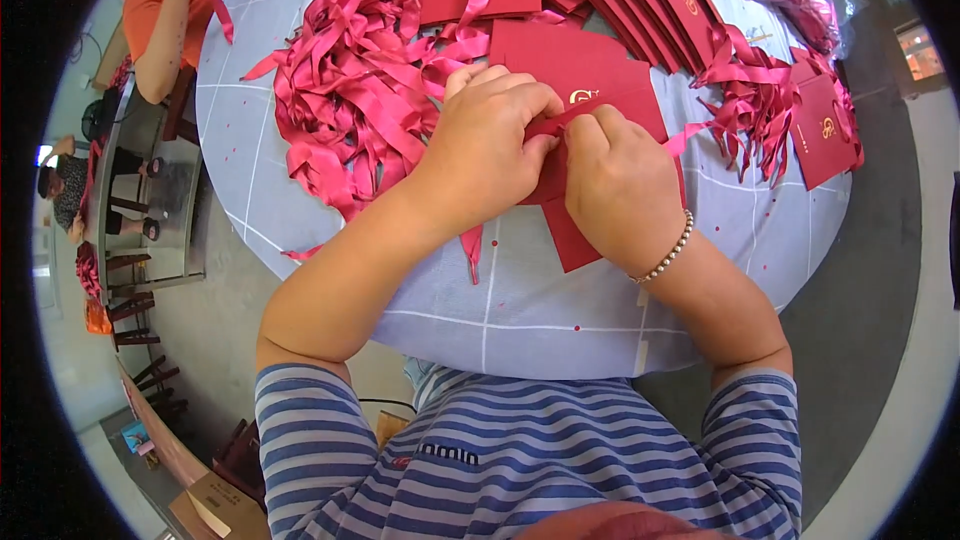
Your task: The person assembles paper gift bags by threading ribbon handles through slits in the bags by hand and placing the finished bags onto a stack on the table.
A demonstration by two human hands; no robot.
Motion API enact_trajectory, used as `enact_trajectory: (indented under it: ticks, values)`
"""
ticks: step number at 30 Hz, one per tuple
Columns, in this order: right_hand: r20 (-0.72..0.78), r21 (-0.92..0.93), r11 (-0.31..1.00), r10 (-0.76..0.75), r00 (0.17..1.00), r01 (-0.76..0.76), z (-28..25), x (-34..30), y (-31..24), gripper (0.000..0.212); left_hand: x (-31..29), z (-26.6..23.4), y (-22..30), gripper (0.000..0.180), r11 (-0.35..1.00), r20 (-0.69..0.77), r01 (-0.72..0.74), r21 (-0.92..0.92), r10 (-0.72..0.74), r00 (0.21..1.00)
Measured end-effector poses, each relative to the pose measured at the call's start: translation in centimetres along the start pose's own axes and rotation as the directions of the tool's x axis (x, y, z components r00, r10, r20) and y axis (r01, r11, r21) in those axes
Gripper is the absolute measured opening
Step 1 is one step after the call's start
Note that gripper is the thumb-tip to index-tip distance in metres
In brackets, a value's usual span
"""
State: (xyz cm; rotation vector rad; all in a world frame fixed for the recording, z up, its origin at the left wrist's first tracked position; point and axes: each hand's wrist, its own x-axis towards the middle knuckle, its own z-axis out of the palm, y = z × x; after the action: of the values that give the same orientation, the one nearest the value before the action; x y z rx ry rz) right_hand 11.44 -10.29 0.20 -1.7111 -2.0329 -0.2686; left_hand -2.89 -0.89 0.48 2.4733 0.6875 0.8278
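Observed at a round table (540, 340) under pale grey-blue cloth with white grid lines: left hand (492, 140) reaching in from the near left edge, wrist bent, back uppermost, thumb and forefinger pinched together on a flat, dark red card packet (547, 178). Found right hand (622, 188) slanting in from the near right edge, knuckles up, fingers curled, fingertips clamped on the same packet just beside the left ones; wrist ringed by a beaded bracelet (683, 238). Located packet about midway between left and right edges, inward of the near edge. Noted glossy pink ribbon heap (350, 90) toward the left edge, fanned red card stack (660, 5) toward the far edge. Unable to tell card fold from ribbon within the pinch.
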Motion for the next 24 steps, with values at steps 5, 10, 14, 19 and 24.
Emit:
enact_trajectory:
  ticks: [5,10,14,19,24]
  values:
    - [0.029,-0.078,0.997,0.006,1.000,-0.004,-0.4,0.2,-0.2,0.009,0.1,0.2,0.0,0.016,1.000,0.008,0.022,-0.022,-0.022,1.000]
    - [0.090,-0.124,0.992,0.044,0.995,-0.032,-0.3,-0.1,-0.3,0.011,-0.2,0.7,0.6,0.021,0.998,0.019,-0.022,-0.054,0.023,1.000]
    - [0.006,0.111,0.991,0.070,0.998,-0.070,-0.3,-0.1,0.9,0.008,-0.2,0.4,0.5,0.020,0.999,0.034,0.000,-0.051,0.002,0.999]
    - [0.042,0.494,0.867,0.047,0.998,-0.062,-1.9,0.1,2.9,0.007,-0.4,-0.2,0.2,0.021,0.999,-0.016,-0.042,-0.011,0.042,0.999]
    - [-0.065,0.381,0.922,-0.056,0.996,0.077,-2.1,0.5,4.2,0.012,-0.1,-0.2,0.7,0.024,0.995,-0.008,-0.104,-0.007,0.104,0.995]
